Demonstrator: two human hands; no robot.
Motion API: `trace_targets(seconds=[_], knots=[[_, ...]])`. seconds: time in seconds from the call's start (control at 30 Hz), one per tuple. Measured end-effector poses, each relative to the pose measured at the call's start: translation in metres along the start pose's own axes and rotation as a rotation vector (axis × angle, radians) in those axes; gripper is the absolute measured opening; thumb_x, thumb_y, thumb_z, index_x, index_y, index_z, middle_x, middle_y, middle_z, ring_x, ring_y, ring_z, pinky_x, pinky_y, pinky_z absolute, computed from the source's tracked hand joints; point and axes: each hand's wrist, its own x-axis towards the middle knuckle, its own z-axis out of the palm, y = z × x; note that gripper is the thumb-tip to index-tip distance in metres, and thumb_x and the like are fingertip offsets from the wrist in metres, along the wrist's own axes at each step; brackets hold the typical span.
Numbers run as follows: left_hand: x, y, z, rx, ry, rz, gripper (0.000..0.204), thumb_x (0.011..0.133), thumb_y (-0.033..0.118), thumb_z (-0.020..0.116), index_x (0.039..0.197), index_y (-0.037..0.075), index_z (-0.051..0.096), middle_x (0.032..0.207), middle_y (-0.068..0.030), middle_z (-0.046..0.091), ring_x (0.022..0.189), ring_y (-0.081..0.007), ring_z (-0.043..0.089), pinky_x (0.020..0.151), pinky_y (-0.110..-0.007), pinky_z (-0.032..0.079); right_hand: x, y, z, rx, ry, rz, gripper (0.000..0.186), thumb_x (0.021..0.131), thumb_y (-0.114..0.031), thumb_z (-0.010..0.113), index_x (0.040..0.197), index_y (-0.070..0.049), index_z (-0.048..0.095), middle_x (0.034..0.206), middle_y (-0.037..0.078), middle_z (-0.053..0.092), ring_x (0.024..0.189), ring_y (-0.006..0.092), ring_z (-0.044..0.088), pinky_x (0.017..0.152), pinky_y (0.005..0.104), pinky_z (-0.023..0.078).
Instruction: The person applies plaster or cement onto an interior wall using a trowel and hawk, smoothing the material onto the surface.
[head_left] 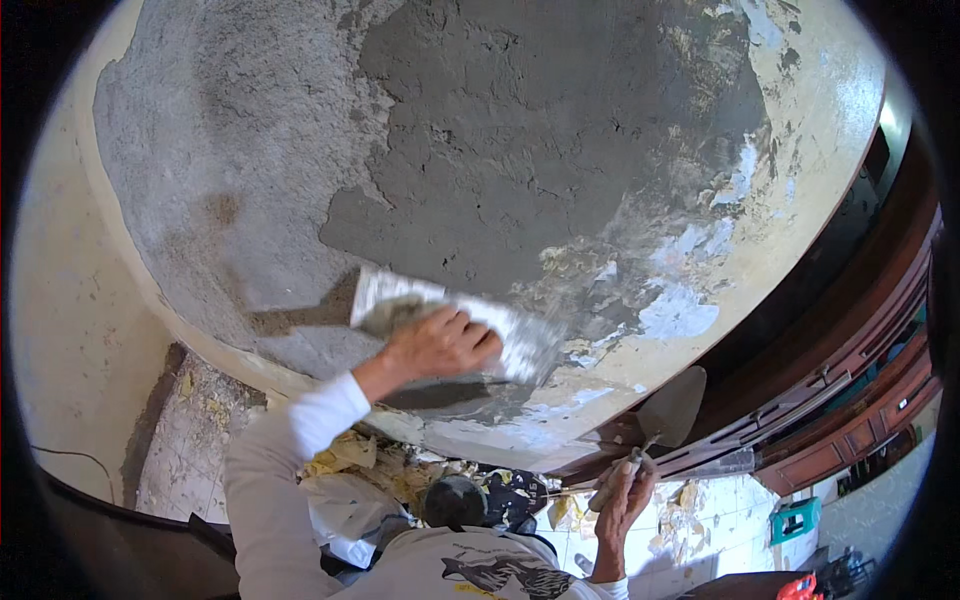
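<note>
My left hand (pixel 430 345) grips a plastering float (pixel 524 345), its long metal plate smeared with grey and white and blurred, against or very close to the wall's lower part. A patch of darker, wet-looking grey plaster (pixel 480 160) spreads above it, beside rougher, lighter grey plaster (pixel 220 130) on the left and flaking cream and white paint (pixel 680 310) on the right. Low at the right, my right hand (pixel 625 490) is closed round the handle of a pointed trowel (pixel 672 405), its blade tilted upward.
Dark red-brown wooden furniture (pixel 850 420) lines the right side. Below are pale floor tiles (pixel 740 520) with scraps, a white sack (pixel 340 510), a black bucket (pixel 455 500), a green plastic object (pixel 795 518) and a red object (pixel 795 588). A cream wall (pixel 70 300) with a cable stands left.
</note>
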Motion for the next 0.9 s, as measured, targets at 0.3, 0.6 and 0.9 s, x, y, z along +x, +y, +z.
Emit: trace_targets(seconds=[0.3, 0.6, 0.9], knots=[[-0.058, 0.059, -0.025, -1.012, 0.197, -1.491, 0.050, 0.108, 0.054, 0.058, 0.121, 0.006, 0.068, 0.098, -0.0080, 0.073, 0.082, -0.0218, 0.072, 0.071, -0.039, 0.057, -0.004, 0.008, 0.019, -0.168, -0.189, -0.037, 0.038, 0.112, -0.028, 0.054, 0.141, -0.002, 0.051, 0.101, 0.007, 0.061, 0.078, 0.0115, 0.054, 0.069, 0.0265, 0.046], [-0.044, 0.106, -0.071, -2.272, 0.377, -1.968, 0.049, 0.108, 0.045, 0.058, 0.135, 0.004, 0.063, 0.119, -0.0089, 0.070, 0.103, -0.0201, 0.071, 0.088, -0.035, 0.061, 0.028, -0.024, 0.086, -0.571, -0.770, -0.718, 0.056, 0.078, -0.001, 0.079, 0.132, -0.006, 0.066, 0.122, 0.023, 0.065, 0.111, 0.0419, 0.060, 0.096, 0.0493, 0.052], [-0.100, 0.137, -0.018, -2.380, 0.639, -1.730, 0.054, 0.106, 0.048, 0.059, 0.139, 0.005, 0.061, 0.120, -0.0096, 0.070, 0.103, -0.0222, 0.072, 0.092, -0.038, 0.062, 0.057, 0.036, 0.021, -0.551, -0.605, -0.613, 0.055, 0.088, 0.006, 0.076, 0.139, -0.003, 0.058, 0.124, 0.023, 0.062, 0.109, 0.0434, 0.063, 0.091, 0.0481, 0.054]])
